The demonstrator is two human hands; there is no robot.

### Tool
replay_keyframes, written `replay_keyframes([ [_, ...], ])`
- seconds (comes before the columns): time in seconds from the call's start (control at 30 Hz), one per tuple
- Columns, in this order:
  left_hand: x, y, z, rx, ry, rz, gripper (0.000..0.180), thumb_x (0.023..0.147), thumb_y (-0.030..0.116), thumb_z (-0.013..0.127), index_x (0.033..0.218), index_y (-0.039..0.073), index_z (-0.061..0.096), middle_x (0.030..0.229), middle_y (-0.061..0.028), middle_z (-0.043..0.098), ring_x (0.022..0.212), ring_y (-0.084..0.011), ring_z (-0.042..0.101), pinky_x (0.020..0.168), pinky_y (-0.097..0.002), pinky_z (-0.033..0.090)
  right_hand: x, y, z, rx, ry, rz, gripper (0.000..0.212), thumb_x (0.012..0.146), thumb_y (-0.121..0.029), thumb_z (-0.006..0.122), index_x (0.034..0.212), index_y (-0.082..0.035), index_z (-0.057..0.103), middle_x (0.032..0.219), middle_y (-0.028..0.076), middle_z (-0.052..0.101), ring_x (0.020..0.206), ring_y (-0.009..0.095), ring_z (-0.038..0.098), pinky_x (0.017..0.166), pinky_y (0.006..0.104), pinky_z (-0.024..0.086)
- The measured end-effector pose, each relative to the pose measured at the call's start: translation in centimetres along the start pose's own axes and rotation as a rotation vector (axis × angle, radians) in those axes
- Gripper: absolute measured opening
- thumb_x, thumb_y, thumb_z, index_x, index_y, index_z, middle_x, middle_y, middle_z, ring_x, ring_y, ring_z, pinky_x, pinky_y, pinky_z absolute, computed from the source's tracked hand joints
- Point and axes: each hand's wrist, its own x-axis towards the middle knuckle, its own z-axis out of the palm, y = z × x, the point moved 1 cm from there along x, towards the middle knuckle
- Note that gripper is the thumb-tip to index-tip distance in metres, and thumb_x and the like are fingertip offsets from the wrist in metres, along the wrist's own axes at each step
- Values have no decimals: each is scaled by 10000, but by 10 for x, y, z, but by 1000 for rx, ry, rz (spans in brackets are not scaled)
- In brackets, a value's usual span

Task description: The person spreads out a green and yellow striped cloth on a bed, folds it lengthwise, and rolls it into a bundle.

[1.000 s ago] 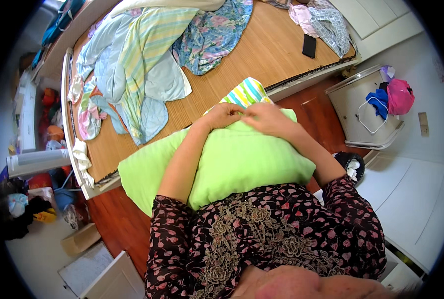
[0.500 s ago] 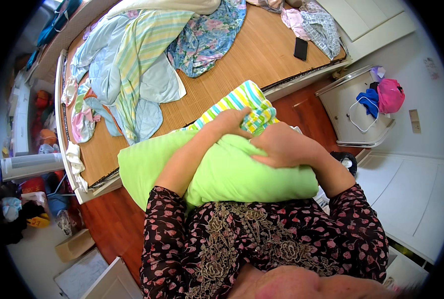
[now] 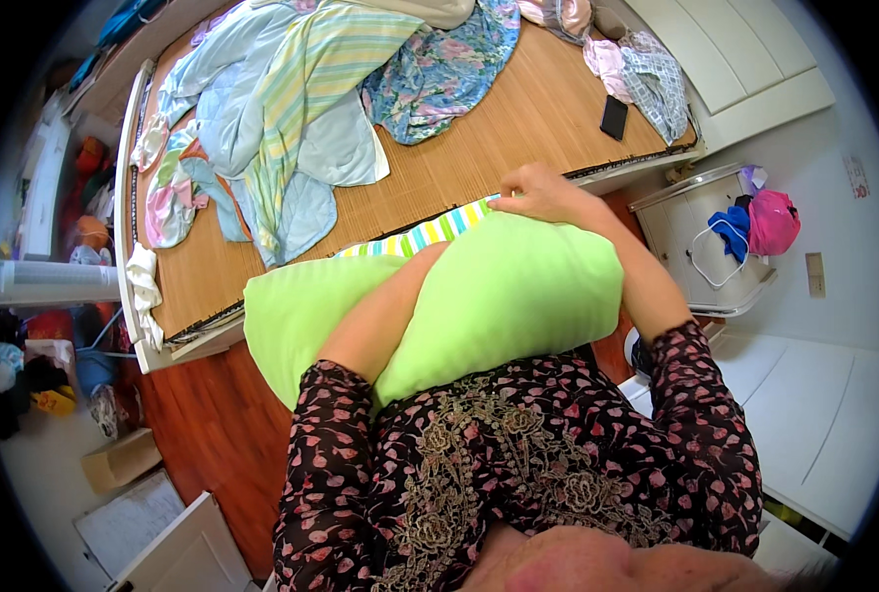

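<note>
A plump lime-green cloth bundle, like a pillow or folded quilt, lies across the front of my body. Along its far edge shows a strip of striped cloth in white, yellow, green and blue. My left forearm passes under a fold of the green cloth, which hides the left hand and its fingers. My right hand is at the bundle's far right edge, fingers curled and thumb at the rim of the cloth, closed on it.
Just beyond stands a bed with a bare wooden-slat mat. Striped and pale blue quilts, a floral blue cloth and a black phone lie on it. A cabinet at the right bears a pink bag.
My right hand has moved up and away from my body to the far edge. My left hand has gone under the green cloth, which now covers most of the striped cloth.
</note>
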Motion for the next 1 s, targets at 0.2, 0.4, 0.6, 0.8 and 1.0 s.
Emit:
replay_keyframes([
  [0.2,-15,14,-45,357,147,-159,349,854,348,535,1129,170,655,1110,-124,649,1045,-281,596,877,-370,457,42,55,65,249,-19,54,367,843,-305,636,720,40,633,562,110,546,541,130,475,510,342,388],
  [0.4,-103,37,-112,926,171,-344,498,876,449,477,1082,33,656,1092,-182,638,1010,-325,605,862,-386,456,41,85,65,331,2,155,391,857,-296,624,663,43,598,537,44,495,537,103,433,482,331,353],
  [0.6,-211,-12,-141,506,450,-185,632,855,551,519,1125,-13,612,1070,-245,625,1033,-369,584,869,-401,451,39,99,62,380,26,181,403,863,-291,619,630,31,553,537,3,427,535,81,387,467,316,314],
  [0.8,-213,-69,-118,634,714,-261,607,840,550,546,1015,-21,656,906,-254,650,887,-393,619,800,-431,468,44,89,29,275,293,35,326,841,-252,642,671,17,573,535,45,492,509,117,434,476,317,343],
  [1.0,-172,-95,-153,442,737,-293,583,879,533,504,917,-19,688,828,-229,664,827,-352,645,760,-401,478,46,116,40,251,157,157,331,874,-281,595,757,28,611,602,62,545,565,133,480,525,329,380],
])
